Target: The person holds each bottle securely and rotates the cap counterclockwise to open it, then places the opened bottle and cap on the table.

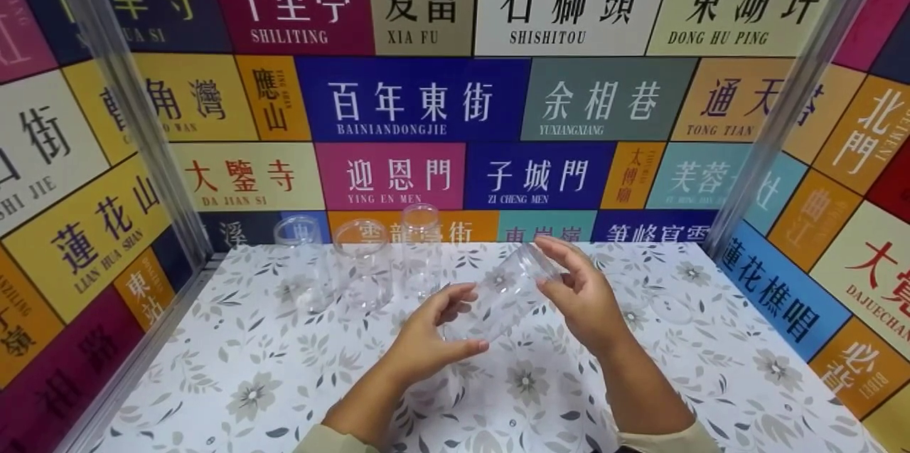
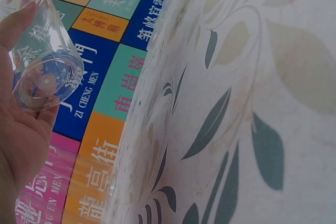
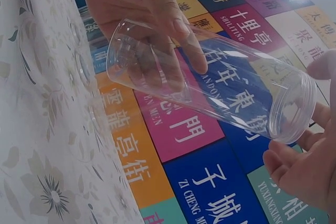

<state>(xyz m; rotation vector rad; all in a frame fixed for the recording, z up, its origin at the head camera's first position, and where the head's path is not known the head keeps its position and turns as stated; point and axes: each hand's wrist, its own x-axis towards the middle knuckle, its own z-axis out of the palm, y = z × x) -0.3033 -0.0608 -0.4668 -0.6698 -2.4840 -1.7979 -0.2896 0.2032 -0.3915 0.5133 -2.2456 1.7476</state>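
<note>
A clear plastic jar (image 1: pixel 503 293) is held up at a tilt over the table, its ridged rim (image 3: pixel 296 111) toward my right hand. My right hand (image 1: pixel 589 304) holds that rim end, thumb on the near side and fingers over the top. My left hand (image 1: pixel 424 339) cups the lower end, thumb and bent fingers to either side of the wall. In the left wrist view the jar's round base (image 2: pixel 50 80) faces the camera, close to the left palm. Through the clear wall, left fingers show in the right wrist view.
Three clear jars stand at the back left: one at the left (image 1: pixel 302 268), a wider one (image 1: pixel 362 268) and a slim tall one (image 1: pixel 421 254). A clear round disc (image 1: pixel 672 308) lies on the right of the flower-patterned table (image 1: pixel 256 396). Panels with lettering (image 1: pixel 412 99) rise behind.
</note>
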